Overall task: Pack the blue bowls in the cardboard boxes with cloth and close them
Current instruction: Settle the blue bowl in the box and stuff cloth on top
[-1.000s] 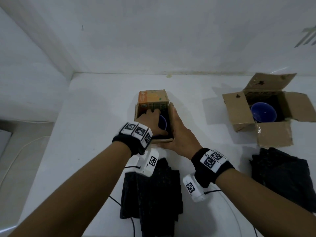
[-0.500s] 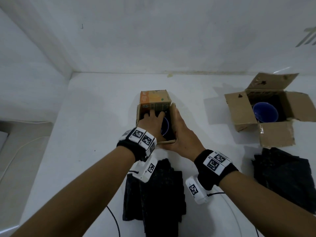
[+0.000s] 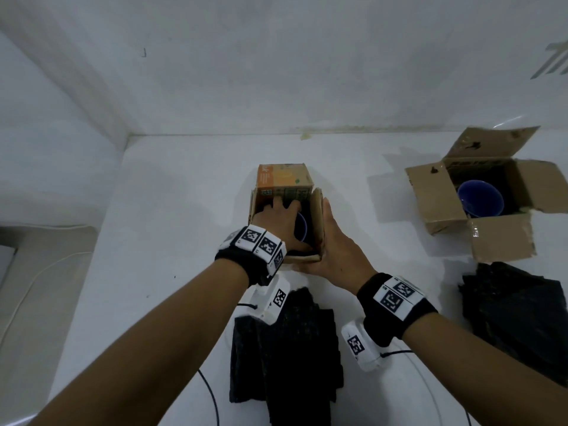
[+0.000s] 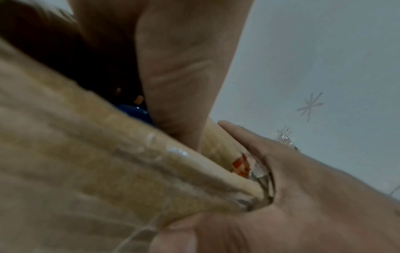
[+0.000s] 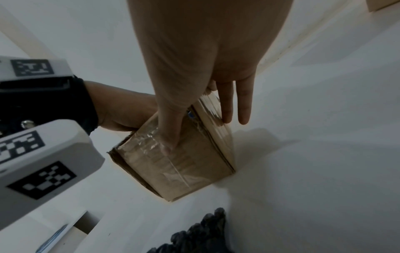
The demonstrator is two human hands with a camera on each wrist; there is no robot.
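A small cardboard box [image 3: 318,229] with an orange printed flap stands open at the table's middle. My left hand [image 3: 278,218] reaches down into it, fingers stretched to the far inner wall, half covering a blue bowl [image 3: 302,226] on dark lining. In the left wrist view only a sliver of that bowl [image 4: 134,111] shows past the near wall. My right hand [image 3: 335,244] lies flat against the box's right side, fingers straight along the raised flap. In the right wrist view its thumb presses the near face of the box [image 5: 194,167].
A larger open cardboard box [image 3: 436,198] at the right holds a second blue bowl [image 3: 479,201]. One folded black cloth [image 3: 289,358] lies just in front of the small box, another black cloth [image 3: 516,315] in front of the larger one. Walls close the table's back and left.
My left hand has slid deeper into the small box, towards its far wall. The right hand stays against the box's right side.
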